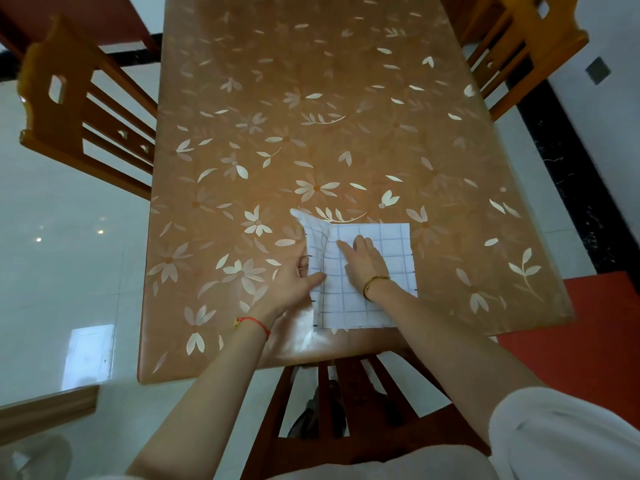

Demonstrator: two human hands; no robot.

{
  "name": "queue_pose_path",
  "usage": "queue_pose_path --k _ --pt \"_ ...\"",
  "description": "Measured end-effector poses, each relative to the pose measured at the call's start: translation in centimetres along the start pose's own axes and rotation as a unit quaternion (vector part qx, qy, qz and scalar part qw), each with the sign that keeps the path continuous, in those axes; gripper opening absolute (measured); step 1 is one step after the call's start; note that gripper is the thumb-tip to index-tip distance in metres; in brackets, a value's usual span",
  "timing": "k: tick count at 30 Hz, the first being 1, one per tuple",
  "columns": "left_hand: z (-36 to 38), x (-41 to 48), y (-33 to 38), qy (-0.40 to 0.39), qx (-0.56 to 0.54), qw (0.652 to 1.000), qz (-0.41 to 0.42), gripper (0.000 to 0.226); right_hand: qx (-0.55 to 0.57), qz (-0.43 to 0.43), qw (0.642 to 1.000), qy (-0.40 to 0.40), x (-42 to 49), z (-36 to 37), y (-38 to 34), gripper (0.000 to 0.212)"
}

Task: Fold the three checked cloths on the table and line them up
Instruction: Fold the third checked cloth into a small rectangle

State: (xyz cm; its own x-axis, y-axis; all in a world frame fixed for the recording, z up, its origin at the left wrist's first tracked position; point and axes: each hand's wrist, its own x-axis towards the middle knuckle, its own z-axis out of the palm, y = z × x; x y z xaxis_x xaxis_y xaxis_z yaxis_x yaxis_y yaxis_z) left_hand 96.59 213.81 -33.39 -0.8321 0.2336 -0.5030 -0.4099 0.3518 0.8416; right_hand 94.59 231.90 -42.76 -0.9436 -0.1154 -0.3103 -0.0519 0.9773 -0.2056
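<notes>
Closest in, a chair (349, 400) is tucked under the near edge of the table (311, 98). Two bare arms reach out over it. A red string (254, 323) is on the left wrist and a gold bracelet (375, 282) is on the right.

The checked cloth (391, 244) lies near that edge, a bit to the right of the middle. It is white with blue lines. The right hand (363, 261) lies flat on it, fingers straight and close together. The left hand (294, 278) pinches the cloth's left side – thumb on top – and that side is lifted up in a flap.

Farther off, the table has a brown cover with pale flowers. One more chair stands at the left (69, 109) and one at the far right (519, 39)
</notes>
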Motion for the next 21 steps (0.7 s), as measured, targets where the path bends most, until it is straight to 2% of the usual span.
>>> queue_pose_path --k 3,8,10,12,13,14,15,17,18,19,20,21 --pt "1.3 0.2 0.7 -0.004 0.033 0.999 0.032 0.078 0.045 -0.053 0.997 0.021 -2.3 0.8 1.1 0.057" --pt "3.2 -0.2 2.2 -0.018 0.053 0.997 0.046 0.067 0.058 -0.129 0.989 0.035 -6.2 2.1 2.8 0.050" --pt "4.0 -0.5 3.4 -0.024 0.073 0.995 0.057 0.061 0.100 -0.140 0.985 0.029 -7.1 2.6 3.1 0.044" --pt "5.3 -1.2 4.9 -0.017 0.091 0.995 0.047 0.055 0.204 -0.108 0.973 0.014 -7.6 2.1 3.1 0.034" --pt "5.9 -1.1 4.7 -0.020 0.100 0.994 0.037 0.054 0.281 -0.057 0.958 0.003 -7.8 1.4 2.9 0.031" --pt "6.7 -0.7 4.3 -0.029 0.097 0.994 0.032 0.058 0.379 0.016 0.925 -0.006 -7.8 0.7 2.9 0.029" --pt "7.5 0.0 3.5 -0.039 0.081 0.996 0.027 0.064 0.493 0.099 0.865 -0.005 -7.9 -0.2 2.9 0.027" --pt "8.9 1.4 2.0 -0.048 0.072 0.996 0.013 0.074 0.684 0.220 0.695 0.018 -8.1 -1.6 3.6 0.022" --pt "9.5 1.8 1.7 -0.053 0.075 0.996 0.007 0.075 0.728 0.257 0.635 0.029 -8.1 -2.0 4.3 0.025" --pt "10.0 2.1 1.6 -0.058 0.073 0.996 0.000 0.075 0.738 0.278 0.615 0.027 -8.3 -2.3 5.1 0.033" --pt "10.5 2.1 1.7 -0.066 0.064 0.996 -0.005 0.076 0.734 0.284 0.616 0.017 -8.4 -2.6 5.9 0.041" --pt "11.0 2.2 1.6 -0.078 0.057 0.995 -0.013 0.077 0.720 0.284 0.634 0.007 -8.6 -2.7 6.4 0.047"
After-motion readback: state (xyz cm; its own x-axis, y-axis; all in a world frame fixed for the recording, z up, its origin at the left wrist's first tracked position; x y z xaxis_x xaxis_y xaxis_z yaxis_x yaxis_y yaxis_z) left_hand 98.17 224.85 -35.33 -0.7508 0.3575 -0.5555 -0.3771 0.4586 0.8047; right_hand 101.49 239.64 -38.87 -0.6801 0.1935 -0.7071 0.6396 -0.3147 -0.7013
